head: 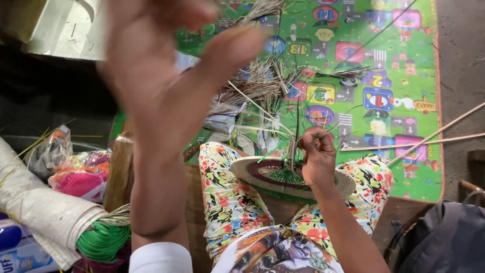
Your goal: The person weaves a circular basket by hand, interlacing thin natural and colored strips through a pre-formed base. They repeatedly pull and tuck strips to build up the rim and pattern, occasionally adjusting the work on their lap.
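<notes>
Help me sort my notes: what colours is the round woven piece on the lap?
The round woven piece has a tan rim, maroon band and green centre; head view.

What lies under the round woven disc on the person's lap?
The woven disc rests on knees in floral trousers. The right hand covers part of its middle. What is beneath its centre, between the knees, is hidden.

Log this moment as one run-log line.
left hand: raised, blurred, open | right hand: gripping straw bundle | woven disc: on lap | play mat: loose straw
</notes>
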